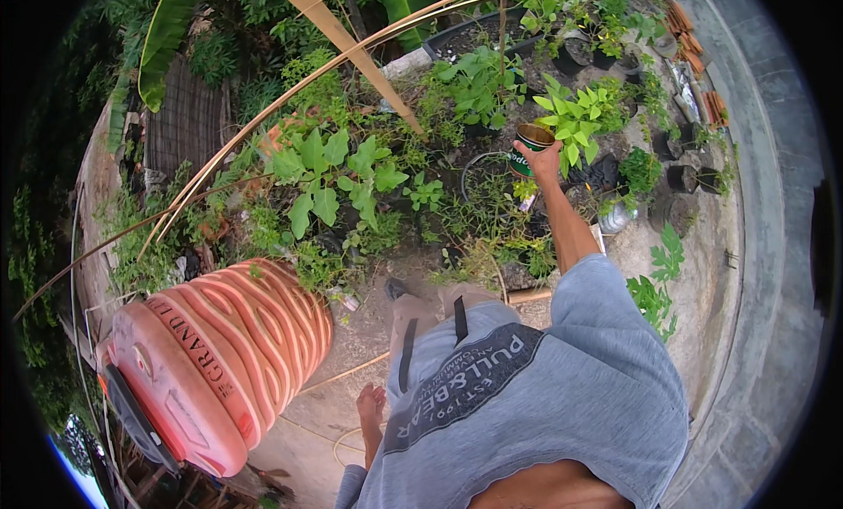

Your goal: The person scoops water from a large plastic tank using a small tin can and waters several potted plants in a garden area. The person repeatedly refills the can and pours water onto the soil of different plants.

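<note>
My right hand (543,162) is stretched out over the plants, its fingers wrapped round a green tin can (522,164). The can has a metal rim, and its inside looks brown. Just right of it grows a plant with bright yellow-green leaves (575,121). Below the can, a round wire-like ring (470,177) stands among low greenery. Down by my left side hangs my left hand (371,404), fingers loosely bent and a little apart, with nothing visible in it. It is nearest to the concrete ground (307,430).
A large ribbed orange-pink water tank (228,351) lies at the left. Long dry stalks (263,122) arch across the garden bed. Several dark plant pots (680,178) and a clear plastic bottle (616,217) sit at the right. A paved strip (764,272) runs along the far right.
</note>
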Action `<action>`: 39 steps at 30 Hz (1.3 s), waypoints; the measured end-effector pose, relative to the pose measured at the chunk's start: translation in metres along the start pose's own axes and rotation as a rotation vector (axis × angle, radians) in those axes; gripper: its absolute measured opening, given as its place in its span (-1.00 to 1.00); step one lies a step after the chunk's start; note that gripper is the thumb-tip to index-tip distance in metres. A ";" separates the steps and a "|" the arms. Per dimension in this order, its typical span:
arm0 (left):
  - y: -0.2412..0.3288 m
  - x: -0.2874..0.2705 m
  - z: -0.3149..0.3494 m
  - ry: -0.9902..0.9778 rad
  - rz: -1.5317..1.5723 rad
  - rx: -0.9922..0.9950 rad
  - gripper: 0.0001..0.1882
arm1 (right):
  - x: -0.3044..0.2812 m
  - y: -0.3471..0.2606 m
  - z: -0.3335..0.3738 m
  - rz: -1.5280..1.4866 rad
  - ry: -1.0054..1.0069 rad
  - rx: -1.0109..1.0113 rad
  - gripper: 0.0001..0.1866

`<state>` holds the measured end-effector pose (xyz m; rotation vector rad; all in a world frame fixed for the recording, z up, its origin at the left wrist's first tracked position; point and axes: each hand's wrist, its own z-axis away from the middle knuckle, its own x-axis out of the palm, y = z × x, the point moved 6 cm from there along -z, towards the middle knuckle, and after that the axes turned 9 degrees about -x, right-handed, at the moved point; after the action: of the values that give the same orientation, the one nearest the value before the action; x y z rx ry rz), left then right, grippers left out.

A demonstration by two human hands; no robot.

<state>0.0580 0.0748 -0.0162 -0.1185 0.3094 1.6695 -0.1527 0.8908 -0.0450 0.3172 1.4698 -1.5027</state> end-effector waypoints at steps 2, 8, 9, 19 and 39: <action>-0.005 0.001 -0.002 0.019 -0.019 -0.018 -0.49 | -0.003 0.004 0.019 -0.003 -0.020 0.002 0.25; -0.014 0.003 -0.005 0.005 0.004 -0.060 -0.50 | -0.013 0.028 0.059 0.161 -0.160 0.099 0.28; -0.015 0.004 -0.004 0.010 0.004 -0.059 -0.50 | -0.011 0.036 0.057 0.234 -0.167 0.128 0.24; -0.007 0.007 0.004 0.015 0.012 -0.016 -0.55 | -0.017 -0.004 0.008 0.288 -0.233 0.172 0.17; -0.014 0.014 -0.003 0.008 0.022 -0.034 -0.56 | -0.004 0.069 0.076 0.224 -0.264 0.209 0.31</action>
<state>0.0701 0.0885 -0.0242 -0.1482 0.2893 1.6973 -0.0661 0.8404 -0.0669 0.3796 1.0375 -1.4555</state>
